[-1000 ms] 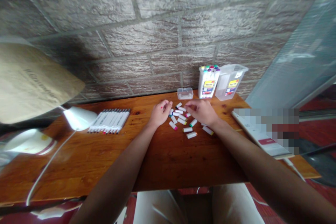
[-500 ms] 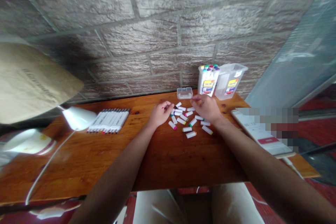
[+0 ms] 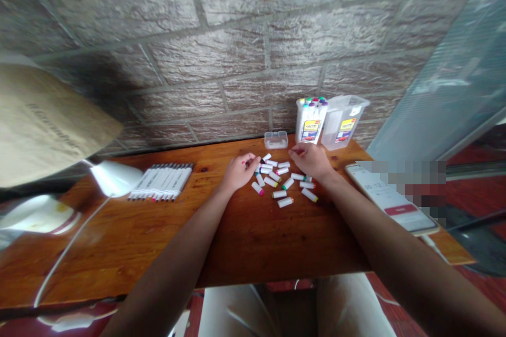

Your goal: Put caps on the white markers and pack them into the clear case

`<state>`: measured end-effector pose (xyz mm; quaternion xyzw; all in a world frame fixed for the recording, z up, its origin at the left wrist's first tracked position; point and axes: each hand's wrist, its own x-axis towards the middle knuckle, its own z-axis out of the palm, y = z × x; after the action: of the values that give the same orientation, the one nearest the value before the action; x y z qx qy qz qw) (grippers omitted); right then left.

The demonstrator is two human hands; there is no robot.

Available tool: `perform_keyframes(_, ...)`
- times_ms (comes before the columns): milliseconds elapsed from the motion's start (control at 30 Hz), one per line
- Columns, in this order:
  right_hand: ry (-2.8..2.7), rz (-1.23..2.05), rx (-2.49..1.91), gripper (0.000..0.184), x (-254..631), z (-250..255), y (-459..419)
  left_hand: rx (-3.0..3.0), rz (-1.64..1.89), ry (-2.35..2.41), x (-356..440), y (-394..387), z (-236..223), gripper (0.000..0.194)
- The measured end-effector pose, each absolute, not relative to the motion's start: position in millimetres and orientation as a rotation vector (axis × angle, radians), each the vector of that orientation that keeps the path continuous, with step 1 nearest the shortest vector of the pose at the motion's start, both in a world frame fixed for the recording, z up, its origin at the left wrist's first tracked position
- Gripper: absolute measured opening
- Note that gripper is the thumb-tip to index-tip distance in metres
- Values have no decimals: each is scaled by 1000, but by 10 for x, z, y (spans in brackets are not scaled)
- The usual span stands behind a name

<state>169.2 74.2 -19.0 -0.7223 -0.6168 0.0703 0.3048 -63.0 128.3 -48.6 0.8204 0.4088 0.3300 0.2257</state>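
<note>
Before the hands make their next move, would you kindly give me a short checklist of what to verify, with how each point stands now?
1. Left hand free of any cap: cannot tell; its fingertips are too small to make out.
2. Right hand free of any cap: cannot tell; the fingers are bent together.
3. Loose caps in neat order: not ok; they lie scattered at mixed angles.
4. White markers side by side: ok, in a row left of the left hand.
5. Filled marker case upright: ok.
6. Clear container upright: ok, beside that case.
</note>
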Motion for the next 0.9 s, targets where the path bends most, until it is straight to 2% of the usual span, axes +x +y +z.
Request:
perform_keyframes(433,-1945,304,-1732,34,1589,-252,737,2288,898,1134,-635,1287,-489,40)
perform_keyframes(767,-1960,301,-1792,30,1572,-250,721,2203,1077,1075,-600,1315,-514,29)
perform_keyframes(900,-1952,295,-1794,29,1568,-245,717,2264,1016,968,-565,1275,-496,38)
